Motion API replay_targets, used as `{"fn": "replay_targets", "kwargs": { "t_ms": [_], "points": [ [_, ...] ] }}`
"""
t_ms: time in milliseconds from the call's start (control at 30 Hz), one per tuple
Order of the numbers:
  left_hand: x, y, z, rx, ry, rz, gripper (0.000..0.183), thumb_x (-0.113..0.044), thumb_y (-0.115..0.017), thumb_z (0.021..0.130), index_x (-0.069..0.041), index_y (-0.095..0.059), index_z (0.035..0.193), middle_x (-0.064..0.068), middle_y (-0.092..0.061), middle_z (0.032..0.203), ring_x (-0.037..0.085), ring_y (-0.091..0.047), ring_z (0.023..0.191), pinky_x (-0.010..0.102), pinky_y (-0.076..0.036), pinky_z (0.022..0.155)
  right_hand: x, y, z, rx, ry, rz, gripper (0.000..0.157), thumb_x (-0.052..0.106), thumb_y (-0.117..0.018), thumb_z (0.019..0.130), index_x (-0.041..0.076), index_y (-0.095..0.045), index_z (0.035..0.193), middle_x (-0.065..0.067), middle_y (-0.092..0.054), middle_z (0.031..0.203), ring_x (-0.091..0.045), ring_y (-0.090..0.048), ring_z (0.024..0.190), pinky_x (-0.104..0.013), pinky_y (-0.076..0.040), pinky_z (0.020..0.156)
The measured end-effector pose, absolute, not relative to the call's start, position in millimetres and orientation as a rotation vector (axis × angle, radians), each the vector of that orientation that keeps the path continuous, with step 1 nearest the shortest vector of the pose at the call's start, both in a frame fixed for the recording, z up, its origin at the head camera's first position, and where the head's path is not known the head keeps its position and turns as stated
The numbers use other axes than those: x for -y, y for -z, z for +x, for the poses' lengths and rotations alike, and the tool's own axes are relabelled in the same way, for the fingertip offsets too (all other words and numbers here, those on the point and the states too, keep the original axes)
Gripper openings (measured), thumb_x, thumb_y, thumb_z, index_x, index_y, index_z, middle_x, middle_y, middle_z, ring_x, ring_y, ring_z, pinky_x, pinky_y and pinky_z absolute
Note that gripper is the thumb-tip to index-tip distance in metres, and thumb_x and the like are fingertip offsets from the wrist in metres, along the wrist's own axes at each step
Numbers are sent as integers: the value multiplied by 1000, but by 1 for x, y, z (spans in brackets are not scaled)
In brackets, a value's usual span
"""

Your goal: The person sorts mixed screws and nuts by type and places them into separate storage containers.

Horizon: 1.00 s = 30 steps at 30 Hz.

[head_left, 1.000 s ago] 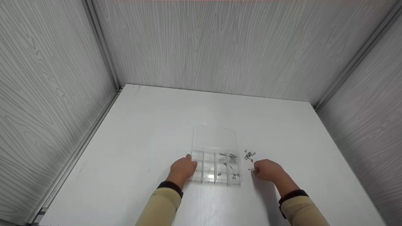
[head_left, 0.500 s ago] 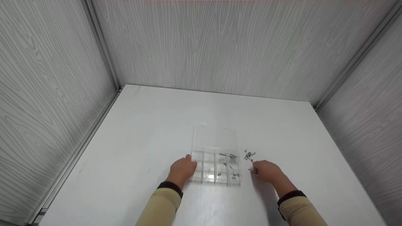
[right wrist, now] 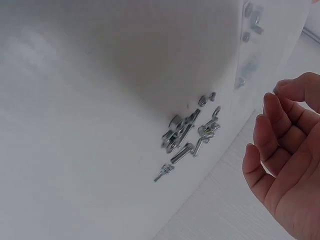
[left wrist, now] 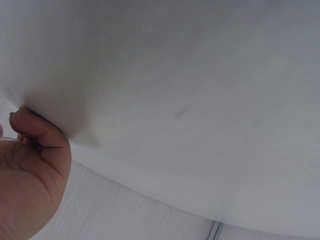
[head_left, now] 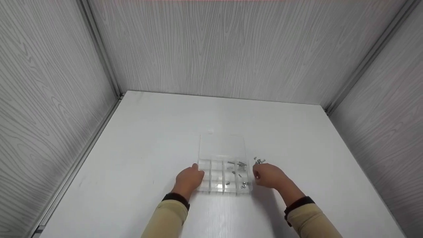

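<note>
A clear plastic compartment box [head_left: 216, 175] lies on the white table with its see-through lid [head_left: 222, 145] folded back. My left hand [head_left: 189, 178] grips the box's left side, thumb at the edge; in the left wrist view its fingers are curled. Just off the right side is my right hand [head_left: 271, 175]. In the right wrist view, its thumb and index finger pinch a small metal piece [right wrist: 276, 91], mostly hidden, whose kind I cannot tell. Beside that hand lies a loose pile of screws and nuts [right wrist: 185, 132]. Screws [head_left: 242, 164] and nuts [head_left: 244, 185] sit in right-hand compartments.
The white table [head_left: 158, 132] stretches out around the box. Pale wood-grain panels [head_left: 211, 49] enclose it at the back and on both sides.
My right hand has moved left to the box's right edge and now covers part of the loose pile. The left hand keeps its grip. The head view has shifted slightly.
</note>
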<state>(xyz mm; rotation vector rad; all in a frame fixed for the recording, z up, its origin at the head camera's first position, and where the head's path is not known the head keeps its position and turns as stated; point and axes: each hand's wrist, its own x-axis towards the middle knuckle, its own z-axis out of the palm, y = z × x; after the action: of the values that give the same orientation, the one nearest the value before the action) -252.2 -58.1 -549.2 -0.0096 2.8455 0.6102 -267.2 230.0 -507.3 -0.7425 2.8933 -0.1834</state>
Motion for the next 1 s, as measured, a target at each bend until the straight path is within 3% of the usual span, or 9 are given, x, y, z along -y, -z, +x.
{"fn": "replay_targets", "kwargs": {
  "t_ms": [333, 667, 1000],
  "points": [
    [67, 551, -246, -2829, -653, -68, 56, -32, -34, 88, 6, -32, 129, 22, -52, 113, 33, -47, 107, 42, -36, 89, -198, 510, -259, -2816, 147, -835, 10, 15, -63, 71, 19, -55, 74, 11, -49, 65, -8, -46, 58, -24, -38, 48],
    [61, 550, -249, -2843, -611, -3, 55, -30, -33, 89, 8, -32, 129, 22, -52, 113, 33, -46, 108, 42, -37, 89, -221, 509, -265, -2853, 184, -813, 7, 17, -62, 77, 15, -57, 81, 8, -52, 68, -9, -47, 59, -26, -38, 51],
    [55, 553, -254, -2852, -583, 13, 54, -31, -32, 89, 7, -33, 128, 21, -54, 107, 33, -50, 103, 41, -40, 85, -247, 514, -274, -2922, 235, -638, 7, 10, -62, 75, 13, -56, 73, 5, -52, 66, -12, -48, 60, -30, -40, 53]
  ]
}}
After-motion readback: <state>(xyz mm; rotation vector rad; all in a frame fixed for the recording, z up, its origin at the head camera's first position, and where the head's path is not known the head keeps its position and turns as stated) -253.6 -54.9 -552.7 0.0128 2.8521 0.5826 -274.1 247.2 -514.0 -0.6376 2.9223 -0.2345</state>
